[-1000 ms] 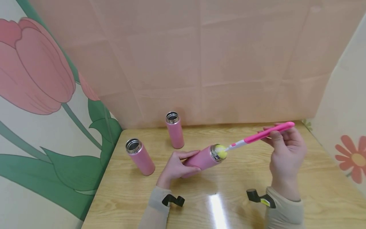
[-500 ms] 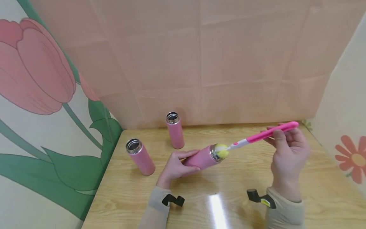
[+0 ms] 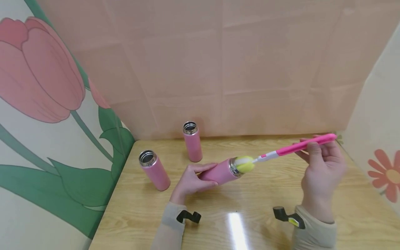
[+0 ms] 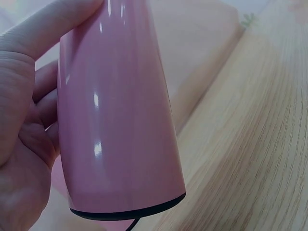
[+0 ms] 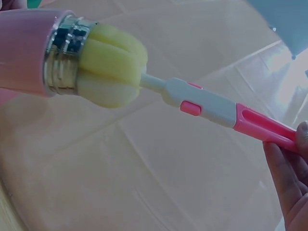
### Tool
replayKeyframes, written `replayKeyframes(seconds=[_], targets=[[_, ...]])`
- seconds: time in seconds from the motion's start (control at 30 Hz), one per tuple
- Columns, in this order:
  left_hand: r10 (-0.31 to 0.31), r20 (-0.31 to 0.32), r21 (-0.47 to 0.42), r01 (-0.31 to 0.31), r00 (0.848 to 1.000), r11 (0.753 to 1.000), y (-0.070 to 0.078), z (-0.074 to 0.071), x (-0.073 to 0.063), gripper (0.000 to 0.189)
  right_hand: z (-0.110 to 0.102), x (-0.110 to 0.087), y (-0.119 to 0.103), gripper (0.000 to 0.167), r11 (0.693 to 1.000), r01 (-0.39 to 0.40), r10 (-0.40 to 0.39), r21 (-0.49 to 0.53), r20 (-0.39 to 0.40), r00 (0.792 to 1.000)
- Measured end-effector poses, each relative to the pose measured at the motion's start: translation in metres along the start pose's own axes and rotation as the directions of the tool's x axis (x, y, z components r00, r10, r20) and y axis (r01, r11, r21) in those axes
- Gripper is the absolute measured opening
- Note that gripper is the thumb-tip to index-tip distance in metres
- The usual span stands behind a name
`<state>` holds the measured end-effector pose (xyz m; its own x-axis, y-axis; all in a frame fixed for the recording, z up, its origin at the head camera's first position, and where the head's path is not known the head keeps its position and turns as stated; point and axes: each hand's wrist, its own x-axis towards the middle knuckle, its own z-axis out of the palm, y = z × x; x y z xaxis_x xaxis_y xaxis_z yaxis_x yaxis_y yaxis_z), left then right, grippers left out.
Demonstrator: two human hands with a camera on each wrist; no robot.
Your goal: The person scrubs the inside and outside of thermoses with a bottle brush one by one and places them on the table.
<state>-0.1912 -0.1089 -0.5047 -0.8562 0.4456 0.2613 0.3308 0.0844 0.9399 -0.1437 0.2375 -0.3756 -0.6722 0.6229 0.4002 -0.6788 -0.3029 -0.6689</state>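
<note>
- We see a pale pink sheet [image 3: 234,69] with fold lines filling the upper middle of the head view.
- Below it, a light wooden table [image 3: 265,208] spreads across the lower part, with a bright streak of reflected light at bottom centre.
- Down the left edge we see a tulip mural [image 3: 53,76] with broad green leaves.
- At right of centre is the right hand [image 3: 323,172]; we see its thumb and fingers pinching a pink handle near its far end.
- The left hand [image 3: 189,180], left of the lower centre, grips a pink bottle, thumb on one side and fingers on the other.
- At the right edge we see an orange flower [image 3: 385,175] on the wall.
- The brush [image 3: 270,155] slopes from right of centre down towards the middle, its handle pink and white.
- The held bottle [image 3: 218,173] lies tilted at the middle of the frame, its metal mouth facing right; we cannot tell whether its base touches the table.
- Two more pink bottles stand uncapped on the table: the nearer bottle [image 3: 157,175] at lower left, the farther bottle [image 3: 193,147] just left of centre, near the sheet.
- Smallest, we see the yellow-and-white sponge head [image 5: 113,67] at upper left of the right wrist view, partly sticking out of the held bottle's mouth.
</note>
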Motion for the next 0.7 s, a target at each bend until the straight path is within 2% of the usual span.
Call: replayKeyframes(seconds=[0.2, 0.4, 0.7], targets=[[0.009, 0.019, 0.01, -0.009, 1.0, 1.0, 0.0001, -0.001, 0.001, 0.064, -0.0029, 0.0031, -0.0023, 0.033, 0.999, 0.02, -0.02, 0.024, -0.02, 1.0], [-0.006, 0.006, 0.001, 0.006, 1.0, 1.0, 0.0044, -0.0047, -0.0004, 0.063, -0.003, 0.0024, -0.0048, 0.036, 0.999, 0.011, -0.01, 0.03, -0.039, 0.999], [0.025, 0.025, 0.02, -0.026, 0.999, 0.999, 0.0061, -0.0081, -0.0009, 0.063, -0.0034, 0.0032, -0.0094, 0.035, 0.998, 0.013, -0.008, 0.066, -0.07, 0.998]])
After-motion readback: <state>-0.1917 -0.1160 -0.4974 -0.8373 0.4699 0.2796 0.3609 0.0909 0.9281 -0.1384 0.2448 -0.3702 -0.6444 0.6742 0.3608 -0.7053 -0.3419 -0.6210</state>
